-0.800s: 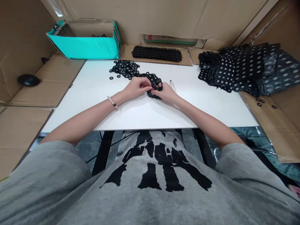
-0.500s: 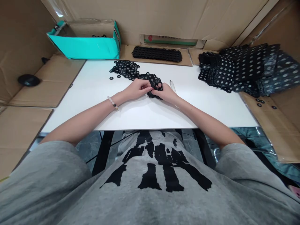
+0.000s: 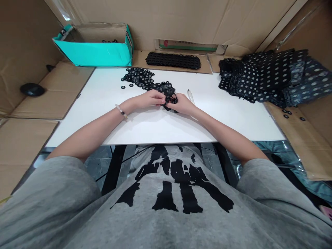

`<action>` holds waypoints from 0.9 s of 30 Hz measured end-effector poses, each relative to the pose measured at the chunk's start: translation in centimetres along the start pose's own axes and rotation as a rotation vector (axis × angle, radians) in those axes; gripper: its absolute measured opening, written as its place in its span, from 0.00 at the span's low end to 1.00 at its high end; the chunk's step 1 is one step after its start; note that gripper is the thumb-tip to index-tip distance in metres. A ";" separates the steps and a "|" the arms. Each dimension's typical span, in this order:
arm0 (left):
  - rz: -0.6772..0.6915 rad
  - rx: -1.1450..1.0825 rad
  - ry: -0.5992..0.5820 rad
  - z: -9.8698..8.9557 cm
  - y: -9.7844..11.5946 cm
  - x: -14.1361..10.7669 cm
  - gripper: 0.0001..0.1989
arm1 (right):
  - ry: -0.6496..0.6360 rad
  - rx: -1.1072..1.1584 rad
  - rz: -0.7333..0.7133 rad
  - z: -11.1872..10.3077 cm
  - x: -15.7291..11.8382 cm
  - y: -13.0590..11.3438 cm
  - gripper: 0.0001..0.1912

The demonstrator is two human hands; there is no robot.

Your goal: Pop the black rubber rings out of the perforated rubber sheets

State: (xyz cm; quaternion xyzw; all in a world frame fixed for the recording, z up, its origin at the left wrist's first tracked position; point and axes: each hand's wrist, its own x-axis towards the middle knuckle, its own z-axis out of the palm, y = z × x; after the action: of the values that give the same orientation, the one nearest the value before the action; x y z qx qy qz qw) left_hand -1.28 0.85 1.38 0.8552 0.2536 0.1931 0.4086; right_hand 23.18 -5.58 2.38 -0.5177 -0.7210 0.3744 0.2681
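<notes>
1. Black ring mesh [image 3: 169, 92] lies at twelve o'clock from the chest, on the surface [image 3: 220, 119].
2. Left hand [image 3: 147, 99] and right hand [image 3: 183, 104] hold it, fingers [image 3: 163, 99] pinched narrowly on its rings.
3. It looks light, soft and floppy; a single ring's rim seems the surest hold.

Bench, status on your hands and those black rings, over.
Left hand and right hand both gripping the linked black rings. Loose ring pile just beyond. Clear pen-like tool beside right hand, not touching it.
</notes>
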 end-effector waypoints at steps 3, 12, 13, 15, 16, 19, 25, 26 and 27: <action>-0.023 -0.040 0.076 -1.3 -0.8 -0.2 0.30 | 0.036 0.071 0.063 0.0 0.4 0.6 0.15; -0.018 0.465 0.619 -2.3 -3.5 -0.6 0.17 | 0.072 0.192 0.079 0.1 0.4 1.3 0.32; -0.017 0.500 0.607 -2.3 -3.5 -0.7 0.16 | 0.076 0.198 0.087 0.0 0.4 1.2 0.33; -0.020 0.544 0.587 -2.1 -3.5 -0.9 0.13 | 0.066 0.203 0.091 -0.1 0.3 1.1 0.33; -0.023 0.558 0.580 -2.1 -3.5 -0.9 0.13 | 0.057 0.202 0.087 -0.1 0.3 1.0 0.32; -0.025 0.586 0.569 -2.0 -3.7 -0.7 0.14 | 0.033 0.200 0.073 -0.2 0.3 0.9 0.31; -0.013 0.574 0.565 -1.9 -3.7 -0.5 0.13 | 0.011 0.206 0.043 -0.2 0.4 1.1 0.34; -0.010 0.568 0.560 -1.9 -3.5 -0.6 0.11 | 0.008 0.205 0.038 -0.2 0.4 1.2 0.35; -0.007 0.562 0.552 -1.8 -3.4 -0.6 0.10 | 0.006 0.203 0.035 -0.2 0.4 1.2 0.34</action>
State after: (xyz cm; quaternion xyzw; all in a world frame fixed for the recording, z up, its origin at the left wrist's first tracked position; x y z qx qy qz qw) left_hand -3.67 3.41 -0.28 0.8488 0.3997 0.3376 0.0758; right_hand 23.82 -4.91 1.49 -0.5013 -0.6697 0.4486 0.3147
